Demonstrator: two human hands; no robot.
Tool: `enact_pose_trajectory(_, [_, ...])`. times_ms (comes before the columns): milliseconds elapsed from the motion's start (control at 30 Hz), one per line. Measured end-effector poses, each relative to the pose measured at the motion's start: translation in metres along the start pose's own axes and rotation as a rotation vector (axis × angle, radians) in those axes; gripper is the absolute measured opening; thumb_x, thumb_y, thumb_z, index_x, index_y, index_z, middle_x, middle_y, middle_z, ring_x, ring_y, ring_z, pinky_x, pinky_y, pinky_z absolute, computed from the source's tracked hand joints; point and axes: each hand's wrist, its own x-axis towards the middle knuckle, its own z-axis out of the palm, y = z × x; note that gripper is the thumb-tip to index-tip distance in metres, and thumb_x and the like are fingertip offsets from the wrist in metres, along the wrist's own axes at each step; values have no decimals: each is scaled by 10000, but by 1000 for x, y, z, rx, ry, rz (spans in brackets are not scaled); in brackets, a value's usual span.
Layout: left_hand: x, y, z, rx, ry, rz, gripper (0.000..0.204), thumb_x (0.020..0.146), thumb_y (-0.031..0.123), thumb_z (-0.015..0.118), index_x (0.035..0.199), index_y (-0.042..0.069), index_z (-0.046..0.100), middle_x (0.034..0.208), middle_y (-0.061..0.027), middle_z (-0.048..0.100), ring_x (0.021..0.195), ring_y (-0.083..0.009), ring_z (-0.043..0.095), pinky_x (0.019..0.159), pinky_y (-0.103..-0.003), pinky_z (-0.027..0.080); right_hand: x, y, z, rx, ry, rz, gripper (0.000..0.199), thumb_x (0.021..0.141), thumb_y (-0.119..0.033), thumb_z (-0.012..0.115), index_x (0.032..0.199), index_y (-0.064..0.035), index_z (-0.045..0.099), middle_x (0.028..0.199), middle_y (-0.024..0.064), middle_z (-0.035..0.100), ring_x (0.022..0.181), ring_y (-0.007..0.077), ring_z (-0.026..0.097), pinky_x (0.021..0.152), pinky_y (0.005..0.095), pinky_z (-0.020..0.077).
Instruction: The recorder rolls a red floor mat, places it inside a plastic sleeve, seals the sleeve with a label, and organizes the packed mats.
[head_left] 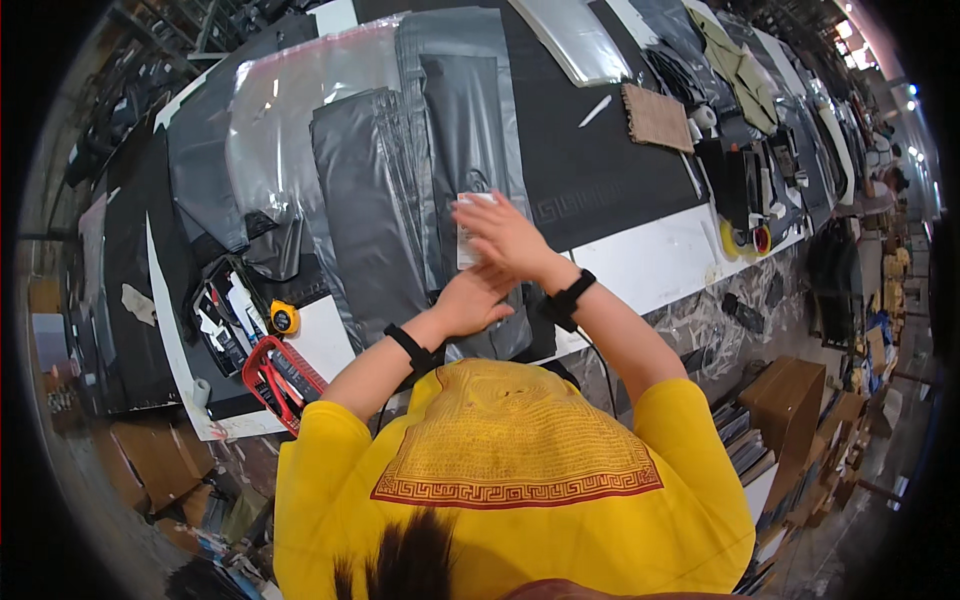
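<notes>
A white label (466, 247) lies on a folded grey plastic bag (465, 130) in front of me. Flat across the label's upper part rests my right hand (503, 236), its fingers stretched out to the left. My left hand (473, 300) lies at the label's lower end, fingers extended and partly hidden under the right hand. To the left, a stack of folded grey plastic bags (365, 200) overlaps the bag with the label. Neither hand grips anything that I can see.
At the left stand a black tray (228, 318) of pens and tools, a yellow tape measure (285, 318) and a red basket (275, 385). Clear plastic bags (300, 100) lie farther back. At the right are brown cardboard (657, 116) and tape rolls (762, 239).
</notes>
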Motion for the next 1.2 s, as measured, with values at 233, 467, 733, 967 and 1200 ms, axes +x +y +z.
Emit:
enact_pose_trajectory(233, [-11, 21, 8, 20, 58, 110, 588, 879, 400, 585, 1346, 49, 518, 1432, -83, 479, 1369, -235, 380, 1161, -404, 243, 68, 52, 37, -376, -103, -235, 559, 987, -426, 416, 1431, -87, 439, 1489, 41, 431, 1424, 191, 306, 1198, 423, 143])
enact_pose_trajectory(467, [-23, 28, 12, -32, -17, 130, 549, 894, 357, 562, 1367, 83, 503, 1450, -57, 467, 1391, -234, 363, 1175, -431, 237, 55, 24, 39, -359, -94, -188, 597, 956, -466, 454, 1422, -93, 451, 1524, 46, 377, 1448, 206, 256, 1196, 463, 122])
enact_pose_trajectory(733, [-63, 64, -8, -492, 71, -125, 212, 908, 170, 594, 1031, 39, 707, 976, -95, 718, 923, -245, 691, 851, -368, 537, -30, -43, 50, 58, -266, -215, 549, 971, -410, 467, 1401, -69, 469, 1472, 107, 437, 1413, 252, 322, 1182, 449, 171])
enact_pose_trajectory(967, [-86, 65, -57, -672, 616, -566, 188, 954, 118, 521, 877, 5, 649, 603, -62, 587, 539, -142, 580, 524, -274, 439, -51, -129, -80, 727, -246, -31, 258, 888, -188, 589, 1075, -37, 681, 921, 139, 673, 833, 337, 642, 726, 389, 503])
enact_pose_trajectory(1200, [-81, 78, -16, -674, 536, -736, 161, 960, 165, 548, 928, 43, 648, 599, -83, 588, 540, -169, 591, 526, -301, 437, -53, -235, -205, 1196, -125, -763, 377, 1005, -335, 473, 1071, -36, 692, 794, 86, 592, 615, 219, 538, 555, 333, 406])
